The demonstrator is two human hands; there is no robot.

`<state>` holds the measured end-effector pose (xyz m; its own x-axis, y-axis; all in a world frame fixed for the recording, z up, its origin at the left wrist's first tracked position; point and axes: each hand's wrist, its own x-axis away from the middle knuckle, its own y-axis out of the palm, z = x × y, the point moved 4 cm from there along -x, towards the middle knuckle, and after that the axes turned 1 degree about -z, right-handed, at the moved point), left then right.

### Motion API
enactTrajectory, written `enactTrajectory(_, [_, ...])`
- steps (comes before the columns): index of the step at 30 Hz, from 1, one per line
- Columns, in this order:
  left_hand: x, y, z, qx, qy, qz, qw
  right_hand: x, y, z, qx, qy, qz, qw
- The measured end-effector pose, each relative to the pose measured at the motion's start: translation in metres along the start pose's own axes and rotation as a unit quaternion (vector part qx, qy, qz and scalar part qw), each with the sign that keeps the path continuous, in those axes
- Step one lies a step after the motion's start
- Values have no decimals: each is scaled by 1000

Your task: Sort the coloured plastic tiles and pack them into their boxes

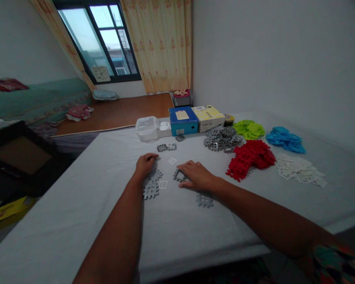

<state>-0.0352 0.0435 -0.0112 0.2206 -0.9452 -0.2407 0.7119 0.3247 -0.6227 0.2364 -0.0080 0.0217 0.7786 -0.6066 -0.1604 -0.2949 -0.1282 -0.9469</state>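
My left hand (146,165) rests on the white-covered table with its fingers curled in, and nothing shows in them. Beside its wrist lie grey interlocking tile pieces (150,190), partly under my forearm. My right hand (198,176) has its thumb and fingers on opposite edges of a dark grey square frame piece (180,175), which lies flat on the cloth. Near the hands are two small white window-grid pieces, one upper (172,161) and one lower (163,184). Another grey tile (204,200) sits below my right wrist.
Farther back lie joined grey pieces (167,147) and a grey piece (180,138). Piles of grey (221,136), red (251,156), green (249,129), blue (285,139) and white pieces (300,169) spread to the right. A clear tub (147,129), blue box (183,120) and yellow box (207,117) line the far edge.
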Motion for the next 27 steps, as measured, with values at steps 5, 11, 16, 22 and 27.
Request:
enactTrajectory(5, [-1, 2, -4, -9, -5, -10, 1000, 0, 2, 4, -22, 8, 15, 1000])
enactTrajectory(11, [-1, 1, -2, -8, 5, -6, 1000, 8, 1, 21, -38, 4, 52, 998])
enactTrajectory(16, [-2, 1, -3, -13, 11, -9, 1000, 3, -44, 61, 68, 85, 50, 993])
enactTrajectory(22, [-2, 3, -6, 14, -8, -6, 1000, -2, -113, 141, 194, 276, 39, 941])
enactTrajectory(27, [-1, 2, -5, 64, -21, 10, 998, -16, -103, 142, 192, 250, 95, 944])
